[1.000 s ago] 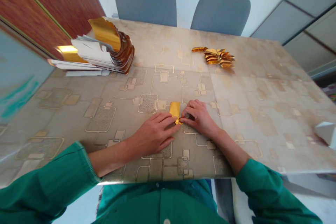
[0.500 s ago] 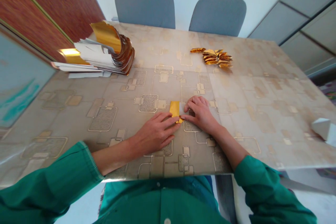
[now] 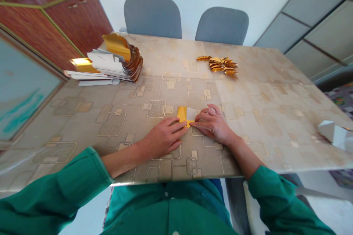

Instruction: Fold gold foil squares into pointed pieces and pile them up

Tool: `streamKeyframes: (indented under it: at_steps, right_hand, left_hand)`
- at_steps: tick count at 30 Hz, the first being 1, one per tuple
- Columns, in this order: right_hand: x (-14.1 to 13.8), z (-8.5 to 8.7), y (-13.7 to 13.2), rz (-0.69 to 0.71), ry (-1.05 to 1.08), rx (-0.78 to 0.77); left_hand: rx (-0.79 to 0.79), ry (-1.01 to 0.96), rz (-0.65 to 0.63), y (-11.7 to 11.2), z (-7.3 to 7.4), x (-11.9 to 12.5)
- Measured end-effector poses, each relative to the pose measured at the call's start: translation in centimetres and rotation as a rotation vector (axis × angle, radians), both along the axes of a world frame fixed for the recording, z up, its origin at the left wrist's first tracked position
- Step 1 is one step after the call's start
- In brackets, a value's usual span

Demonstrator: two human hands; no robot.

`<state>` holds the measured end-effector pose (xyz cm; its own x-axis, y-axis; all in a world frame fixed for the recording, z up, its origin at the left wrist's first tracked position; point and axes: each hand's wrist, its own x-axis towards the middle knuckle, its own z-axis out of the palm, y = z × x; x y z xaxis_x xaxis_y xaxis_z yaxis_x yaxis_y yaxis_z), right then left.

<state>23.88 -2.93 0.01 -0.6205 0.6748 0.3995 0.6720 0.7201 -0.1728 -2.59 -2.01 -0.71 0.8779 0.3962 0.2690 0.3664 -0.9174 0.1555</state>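
Both hands lie palm-down and close together, fingers extended, with no clear pinch: the left hand (image 3: pixel 162 138) comes in from the near side, and its fingertips (image 3: pixel 183 125) meet the lower edge of a small folded foil piece (image 3: pixel 186 114), gold on its left part and white on its right. The right hand (image 3: pixel 213 125) sits just to the right, its index finger (image 3: pixel 197 123) along the piece's lower white edge, so it overlaps slightly more of the piece. The piece lies directly ahead of both sets of fingertips, its long axis hard to judge because it looks nearly square and its lower corner is hidden under the fingers. Whether either thumb presses on it cannot be made out. Well beyond the grip, to the far left, stands a stack of gold-backed strips (image 3: pixel 118 62), and straight ahead lies a small pile of folded gold pieces (image 3: pixel 219 64).
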Motion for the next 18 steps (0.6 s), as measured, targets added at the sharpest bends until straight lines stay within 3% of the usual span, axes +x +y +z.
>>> streamKeyframes:
  at_steps: [7,18]
  right_hand:
    - [0.2,0.6,0.2,0.015,0.013,-0.002]
    - [-2.8,0.2,-0.1,0.040,-0.004,-0.045]
  left_hand:
    - [-0.023,-0.017,-0.013,0.1,0.0,-0.5]
    - [-0.042,-0.011,0.066,-0.2,0.5,-0.3]
